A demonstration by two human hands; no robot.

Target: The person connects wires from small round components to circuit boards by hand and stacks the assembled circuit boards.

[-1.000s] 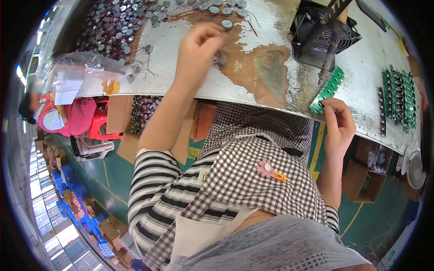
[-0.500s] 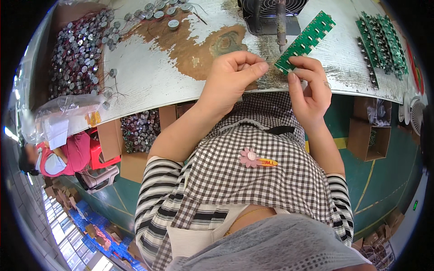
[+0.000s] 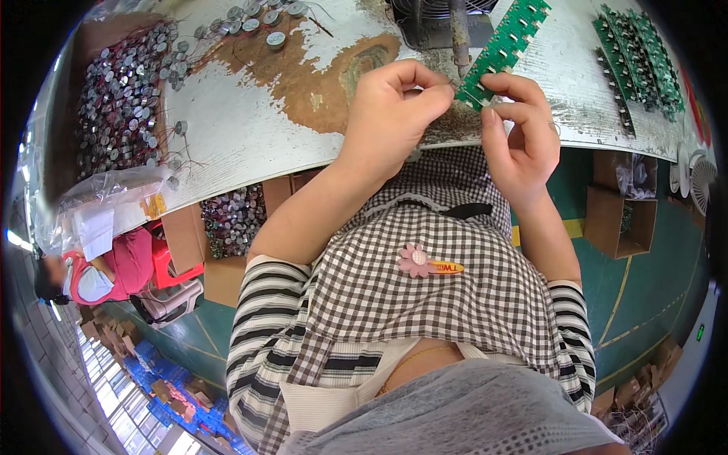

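Note:
A long green circuit board (image 3: 506, 47) slants up and to the right in my right hand (image 3: 523, 129). Thumb and bent fingers of that hand grip its lower end. Just left of that end, my left hand (image 3: 396, 114) is closed in a pinch; whatever lies between its fingertips is too small to make out. Below that hand, a small grey rounded piece (image 3: 413, 155) partly shows. The upright soldering iron (image 3: 459, 38) comes down from above, its tip close to the board's left edge and to my left fingertips.
Several populated green boards (image 3: 641, 64) lie at the right. An open box (image 3: 68, 98) of small wired metal discs (image 3: 125, 98) stands at the left, with loose ones (image 3: 275, 39) behind. A black fan unit (image 3: 413, 26) backs the iron. Cardboard boxes (image 3: 618, 220) sit below; a seated person (image 3: 121, 265) is at far left.
Both hands and the board's lower end have risen slightly, closer to the iron tip. The whole view has shifted a little. Both grips look the same.

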